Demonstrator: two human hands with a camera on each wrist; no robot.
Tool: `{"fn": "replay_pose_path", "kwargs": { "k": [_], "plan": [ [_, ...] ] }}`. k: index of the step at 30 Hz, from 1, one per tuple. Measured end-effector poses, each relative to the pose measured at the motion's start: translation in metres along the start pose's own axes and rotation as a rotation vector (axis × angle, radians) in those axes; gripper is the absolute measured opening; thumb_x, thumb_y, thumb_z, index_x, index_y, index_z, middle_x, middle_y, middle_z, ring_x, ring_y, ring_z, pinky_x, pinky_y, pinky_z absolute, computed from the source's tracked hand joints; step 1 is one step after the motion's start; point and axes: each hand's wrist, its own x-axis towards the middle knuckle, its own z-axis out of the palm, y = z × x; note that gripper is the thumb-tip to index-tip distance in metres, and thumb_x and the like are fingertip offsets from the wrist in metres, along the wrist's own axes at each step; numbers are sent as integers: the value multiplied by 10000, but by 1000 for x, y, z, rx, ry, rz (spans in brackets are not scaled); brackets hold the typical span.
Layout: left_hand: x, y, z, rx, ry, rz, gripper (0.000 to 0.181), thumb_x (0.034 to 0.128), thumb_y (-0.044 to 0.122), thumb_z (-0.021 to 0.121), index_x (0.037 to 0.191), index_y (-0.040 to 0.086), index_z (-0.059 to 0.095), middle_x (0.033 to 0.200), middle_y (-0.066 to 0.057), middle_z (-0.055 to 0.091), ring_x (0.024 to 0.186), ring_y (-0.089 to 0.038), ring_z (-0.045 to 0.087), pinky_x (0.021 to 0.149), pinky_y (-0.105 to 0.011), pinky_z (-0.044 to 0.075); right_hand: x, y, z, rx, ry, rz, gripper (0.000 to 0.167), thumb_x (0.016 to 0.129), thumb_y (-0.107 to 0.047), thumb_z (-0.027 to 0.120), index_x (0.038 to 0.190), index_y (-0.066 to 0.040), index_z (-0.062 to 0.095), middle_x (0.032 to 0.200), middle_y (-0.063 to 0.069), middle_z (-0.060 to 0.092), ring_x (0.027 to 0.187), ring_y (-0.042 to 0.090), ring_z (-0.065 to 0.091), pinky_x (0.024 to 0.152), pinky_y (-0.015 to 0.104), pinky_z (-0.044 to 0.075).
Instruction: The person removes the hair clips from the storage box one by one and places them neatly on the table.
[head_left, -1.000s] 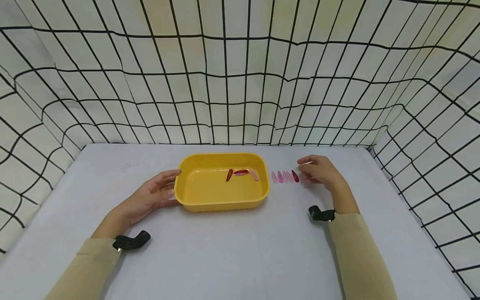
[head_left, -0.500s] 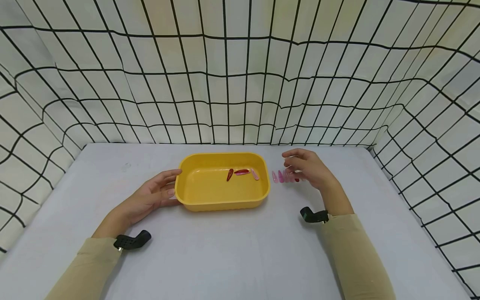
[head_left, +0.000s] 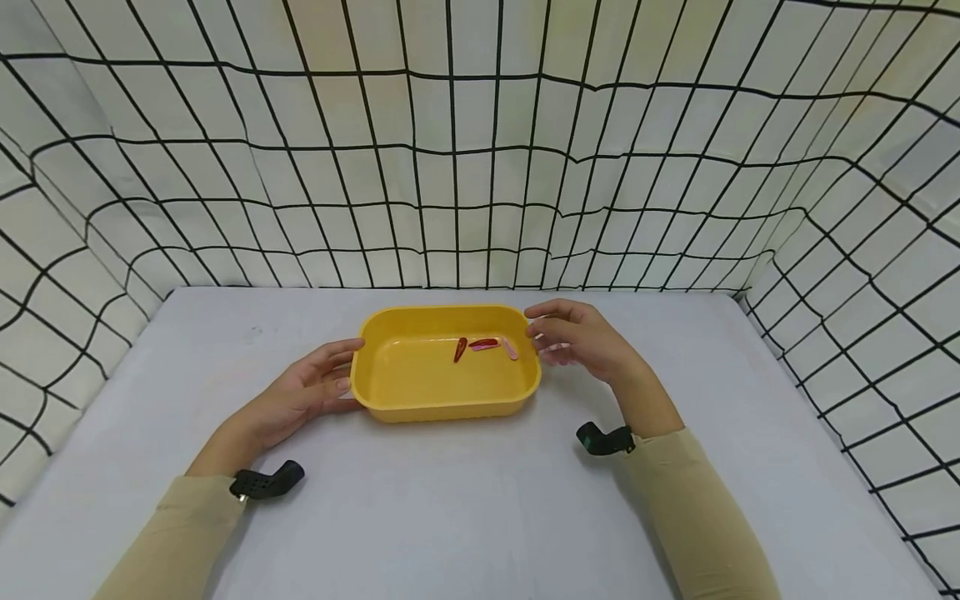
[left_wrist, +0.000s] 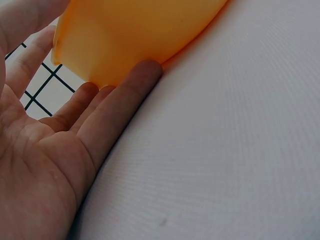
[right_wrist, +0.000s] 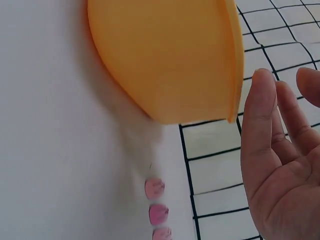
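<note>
My left hand rests against the left end of a yellow plastic tray; in the left wrist view its fairly straight fingers touch the tray's outer wall. Inside the tray, right of its middle, lie several small snap hair clips, among them a red hair clip and a pink hair clip. Beside the tray's right rim hovers my right hand, its fingers loosely bent with nothing visible between them. Under that hand, pink hair clips lie in a row on the table; the rest of the row is hidden.
A white-covered table carries everything. Black wire mesh backed with white sheeting rises behind it and along both sides. Each wrist wears a black camera mount, one on the left and one on the right.
My right hand has moved left from the right end of the clip row to the tray's right rim, passing over the row and now covering it. The left hand and tray stay practically still.
</note>
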Motion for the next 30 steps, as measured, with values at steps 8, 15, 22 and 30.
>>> {"fn": "replay_pose_path", "kwargs": {
  "k": [8, 15, 22, 30],
  "plan": [
    [-1, -3, -1, -21, -21, 19, 573, 1037, 47, 490, 1560, 82, 257, 1601, -247, 193, 1277, -212, 566, 971, -410, 552, 9, -7, 17, -40, -52, -28, 385, 983, -205, 617, 1330, -41, 585, 1243, 263, 622, 988, 353, 671, 713, 276, 612],
    [0, -1, -1, -13, -8, 4, 574, 1036, 49, 495, 1559, 95, 263, 1609, -209, 213, 1289, -210, 560, 970, -406, 552, 16, -19, 37, -44, -65, -40, 341, 968, -214, 657, 1278, -76, 632, 1215, 180, 650, 1081, 413, 643, 842, 386, 609],
    [0, -1, 0, -13, -10, 11, 572, 1037, 57, 496, 1558, 85, 264, 1606, -235, 198, 1295, -217, 549, 972, -399, 551, 21, -23, 53, -46, -92, -35, 286, 954, -195, 669, 1228, -113, 660, 1219, 185, 660, 1067, 354, 670, 848, 353, 605],
    [1, -1, -2, -10, -10, 7, 573, 1039, 59, 494, 1559, 83, 256, 1608, -229, 199, 1292, -217, 551, 971, -404, 552, 32, -22, 66, -66, -106, -24, 297, 953, -181, 672, 1238, -103, 654, 1219, 192, 655, 998, 283, 687, 849, 330, 604]
  ]
}}
